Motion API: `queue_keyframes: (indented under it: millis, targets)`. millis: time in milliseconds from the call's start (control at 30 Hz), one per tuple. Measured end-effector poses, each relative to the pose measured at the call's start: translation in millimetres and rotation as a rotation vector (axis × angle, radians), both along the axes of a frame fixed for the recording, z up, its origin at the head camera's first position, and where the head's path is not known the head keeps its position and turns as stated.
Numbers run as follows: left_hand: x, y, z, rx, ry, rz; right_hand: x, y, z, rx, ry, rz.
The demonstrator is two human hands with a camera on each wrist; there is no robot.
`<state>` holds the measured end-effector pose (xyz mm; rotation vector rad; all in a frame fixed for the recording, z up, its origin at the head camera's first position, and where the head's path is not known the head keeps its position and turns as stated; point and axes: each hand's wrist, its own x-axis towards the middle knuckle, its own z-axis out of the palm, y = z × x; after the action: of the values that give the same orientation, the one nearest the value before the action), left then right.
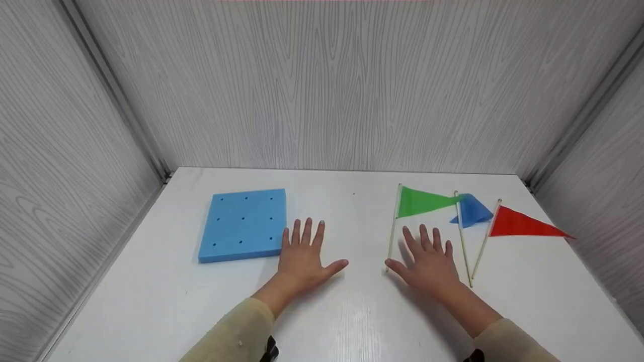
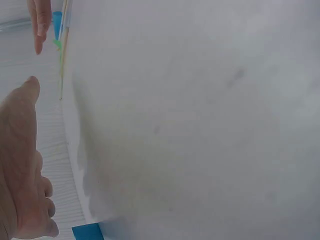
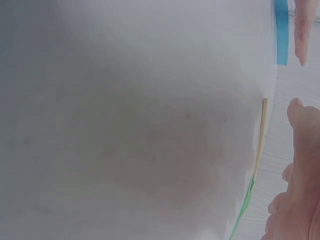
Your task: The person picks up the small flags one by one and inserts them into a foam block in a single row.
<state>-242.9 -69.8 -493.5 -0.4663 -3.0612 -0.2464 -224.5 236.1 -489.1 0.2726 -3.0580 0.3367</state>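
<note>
My left hand [image 1: 303, 261] has its fingers straight and spread, beside the lower right corner of a blue foam block [image 1: 244, 226] dotted with several small holes. It holds nothing. My right hand [image 1: 429, 264], fingers likewise spread, hovers between the stick of a green pennant flag [image 1: 422, 202] and that of a blue flag [image 1: 473, 211]; it grips neither. The blue flag's cloth is folded, and the green tip reaches its stick. Furthest right lies a red pennant flag [image 1: 523, 223]. In the right wrist view, the green flag's stick [image 3: 260, 140] appears near the right hand [image 3: 302, 175].
All of this lies on a white table [image 1: 347, 322]. A wood-grain panel [image 1: 322, 85] closes off the back, with similar panels on the left [image 1: 65, 176] and right [image 1: 609, 201].
</note>
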Motion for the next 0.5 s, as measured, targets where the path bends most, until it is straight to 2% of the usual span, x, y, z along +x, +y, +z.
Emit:
queue_keyframes:
  millis: [133, 300, 500]
  targets:
    - [0.8, -18.9, 11.4, 0.001, 0.031, 0.014, -4.6, -15.1, 6.8, -0.040, 0.002, 0.036]
    - [2.6, -57.2, 24.4, 0.003, 0.037, 0.043, -9.6, -48.1, 15.2, -0.053, 0.018, 0.110]
    - [9.2, -112.3, 26.7, 0.049, 0.062, 0.048, -10.3, -98.1, 23.6, -0.082, 0.023, 0.187]
